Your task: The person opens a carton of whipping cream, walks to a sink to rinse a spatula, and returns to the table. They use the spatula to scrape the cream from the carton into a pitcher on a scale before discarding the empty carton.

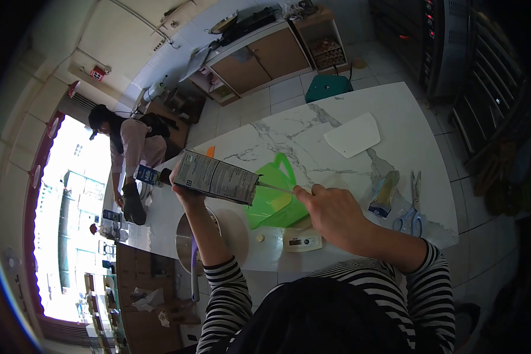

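Observation:
My left hand (pixel 184 192) is closed around a printed carton (pixel 215 175), tilted on its side with its cut end facing right. My right hand (pixel 338 216) grips a thin pale utensil (pixel 275 187), which reaches into the carton's opening; its far end is hidden inside. Below the carton's open end is a green plastic jug (pixel 269 207) with a handle, holding something pale yellow. It rests on a white kitchen scale (pixel 302 241) with a small display. Left of the scale stands a round metal bowl (pixel 183 237) with a purple-handled utensil (pixel 194 268) across it.
On the marble-patterned table (pixel 289 133) lie a white flat board (pixel 353 135), blue-handled scissors (pixel 412 221) and an opened packet (pixel 384 196). A blue carton (pixel 147 174) stands at left. Another person (pixel 138 141) bends over the table's far-left end. A teal stool (pixel 327 88) is beyond the table.

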`<state>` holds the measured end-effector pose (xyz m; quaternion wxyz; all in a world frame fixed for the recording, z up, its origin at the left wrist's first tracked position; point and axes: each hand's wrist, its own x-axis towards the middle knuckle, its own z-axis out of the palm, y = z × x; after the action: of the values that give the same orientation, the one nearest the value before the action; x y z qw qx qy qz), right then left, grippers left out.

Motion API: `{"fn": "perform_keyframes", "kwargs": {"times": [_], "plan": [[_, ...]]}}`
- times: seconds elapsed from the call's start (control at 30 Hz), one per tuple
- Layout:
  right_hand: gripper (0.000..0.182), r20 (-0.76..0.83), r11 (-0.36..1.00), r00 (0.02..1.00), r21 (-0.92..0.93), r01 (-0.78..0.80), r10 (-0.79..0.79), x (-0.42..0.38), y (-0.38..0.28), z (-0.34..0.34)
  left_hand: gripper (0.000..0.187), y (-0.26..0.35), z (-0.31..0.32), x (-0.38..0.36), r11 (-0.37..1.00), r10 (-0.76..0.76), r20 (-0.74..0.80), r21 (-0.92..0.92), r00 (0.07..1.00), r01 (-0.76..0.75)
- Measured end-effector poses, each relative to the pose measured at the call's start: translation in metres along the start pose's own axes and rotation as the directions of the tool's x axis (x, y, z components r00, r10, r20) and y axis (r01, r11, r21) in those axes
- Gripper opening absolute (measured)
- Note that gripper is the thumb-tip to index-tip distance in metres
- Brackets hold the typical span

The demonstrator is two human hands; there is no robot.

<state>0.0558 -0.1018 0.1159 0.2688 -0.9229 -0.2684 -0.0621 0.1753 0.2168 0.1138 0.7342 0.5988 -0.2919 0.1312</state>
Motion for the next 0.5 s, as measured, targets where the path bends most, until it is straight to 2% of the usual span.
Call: {"fn": "perform_keyframes", "kwargs": {"times": [0.03, 0.07, 0.13, 0.27, 0.33, 0.37, 0.43, 0.47, 0.5], "plan": [[0.039, -0.009, 1.0, 1.0, 0.017, -0.024, 0.024, -0.004, -0.001, -0.002, 0.087, 0.005, 0.015, 0.002, 0.998, 0.059, -0.075, -0.012, 0.995, -0.06], [0.039, -0.008, 1.0, 1.0, 0.017, -0.025, 0.025, -0.007, -0.001, -0.005, 0.087, 0.005, 0.015, 0.001, 0.998, 0.058, -0.075, -0.014, 0.996, -0.059], [0.04, 0.01, 0.999, 0.999, -0.002, -0.046, 0.046, -0.012, -0.002, -0.012, 0.087, 0.007, 0.013, 0.001, 0.99, 0.119, -0.15, 0.099, 0.981, -0.105], [0.046, 0.076, 0.994, 0.997, -0.106, -0.026, 0.034, -0.021, -0.002, -0.025, 0.086, 0.004, 0.002, -0.001, 0.984, 0.139, -0.126, 0.125, 0.982, -0.123], [0.038, 0.035, 0.994, 0.996, -0.08, -0.081, 0.084, -0.024, -0.004, -0.03, 0.085, 0.004, 0.002, -0.001, 0.998, 0.063, -0.141, -0.006, 0.988, -0.065], [0.038, 0.032, 0.993, 0.996, -0.08, -0.082, 0.085, -0.025, -0.005, -0.032, 0.085, 0.002, -0.009, -0.002, 0.998, 0.065, -0.139, -0.007, 0.988, -0.066], [0.04, -0.09, 0.994, 0.996, -0.106, -0.034, 0.025, -0.026, -0.007, -0.034, 0.098, 0.003, -0.025, -0.001, 0.998, -0.047, -0.003, 0.049, 0.999, 0.047], [0.04, -0.09, 0.994, 0.996, -0.104, -0.037, 0.028, -0.024, -0.008, -0.033, 0.098, -0.003, -0.029, -0.004, 0.998, -0.049, 0.0, 0.049, 0.999, 0.049], [0.041, -0.13, 0.993, 0.991, -0.118, 0.018, -0.034, -0.018, -0.008, -0.03, 0.088, -0.002, -0.012, -0.002, 1.0, 0.016, -0.039, 0.013, 0.999, -0.016]]}}
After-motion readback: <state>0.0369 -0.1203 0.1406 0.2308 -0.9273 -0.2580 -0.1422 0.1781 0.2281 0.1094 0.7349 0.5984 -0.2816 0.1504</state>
